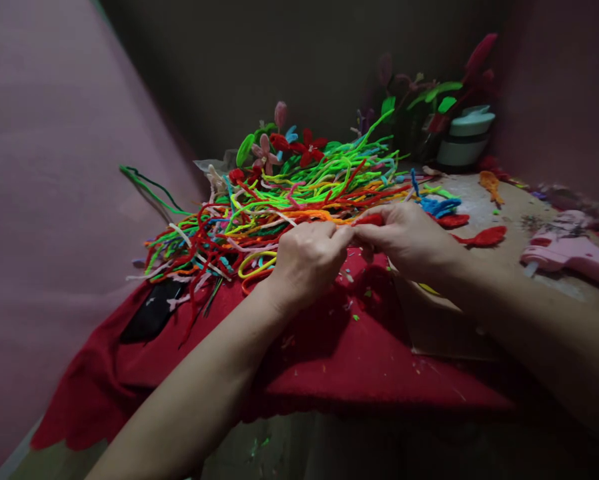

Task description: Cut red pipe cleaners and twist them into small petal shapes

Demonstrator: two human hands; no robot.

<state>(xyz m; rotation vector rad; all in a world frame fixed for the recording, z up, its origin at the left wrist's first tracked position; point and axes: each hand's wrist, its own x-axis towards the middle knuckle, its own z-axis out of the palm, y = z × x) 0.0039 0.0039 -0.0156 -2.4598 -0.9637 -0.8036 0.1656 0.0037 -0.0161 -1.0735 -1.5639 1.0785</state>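
Observation:
My left hand [312, 257] is closed, knuckles up, at the front edge of a heap of coloured pipe cleaners [324, 190]. Its thumb reaches toward my right hand [407, 233], and the fingertips almost meet. Between the thumb and forefinger of my right hand shows a red fuzzy pipe cleaner piece [372, 219]. Whatever lies inside my left fingers is hidden. A looped yellow pipe cleaner [257, 264] lies just left of my left hand. Right of my right hand are a blue bent pipe cleaner bundle [432, 205] and a red petal-shaped piece [485, 237].
A pink glue gun [572, 252] lies at the right on a cardboard sheet [449, 330]. A black phone-like slab [152, 312] rests at the left on the red cloth [379, 373]. Behind stand finished fuzzy flowers [309, 147] and a lidded pale container [464, 140]. Small scraps are scattered about.

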